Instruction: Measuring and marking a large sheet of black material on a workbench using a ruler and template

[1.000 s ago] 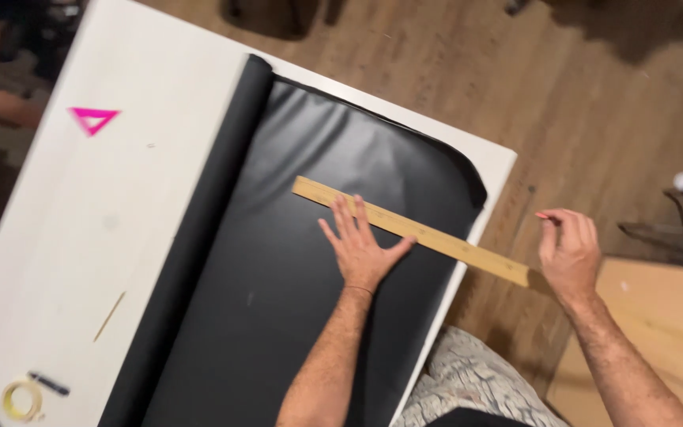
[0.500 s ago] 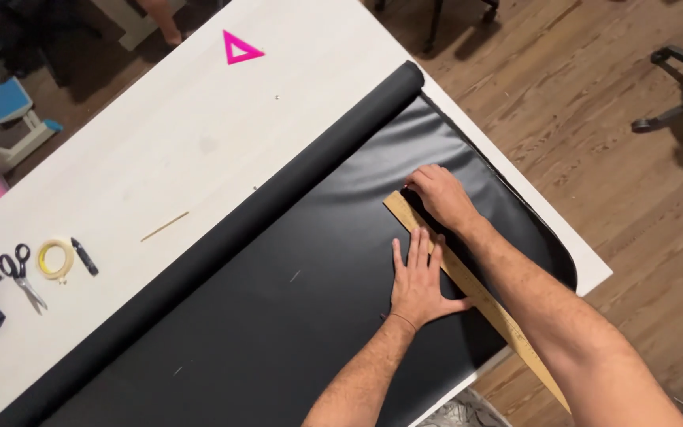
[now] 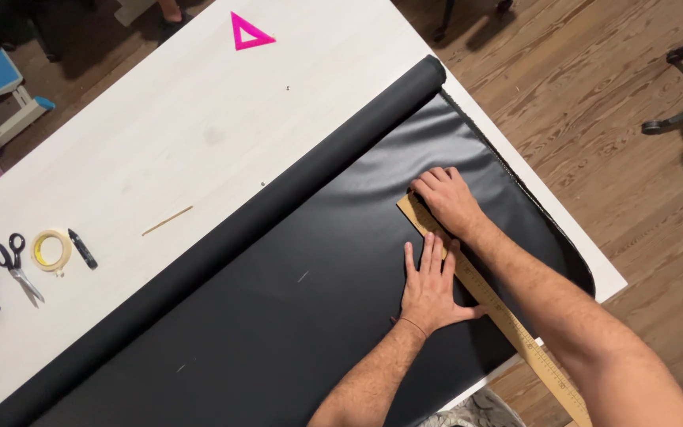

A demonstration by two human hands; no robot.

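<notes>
Two hands press a wooden ruler (image 3: 490, 300) onto a black sheet (image 3: 294, 316) on a pale surface (image 3: 160, 142).

The left hand (image 3: 430, 286) lies flat, fingers spread, on the sheet just beside the ruler, gripping nothing. The right hand (image 3: 446, 199) rests knuckles-up on the ruler's far end; whether it grips it cannot be told. The sheet's rolled part (image 3: 278, 213) runs diagonally across the surface. Scissors (image 3: 14, 264), a tape roll (image 3: 50, 251), a dark marker (image 3: 83, 248) and a pink triangle (image 3: 250, 33) lie well apart.
</notes>
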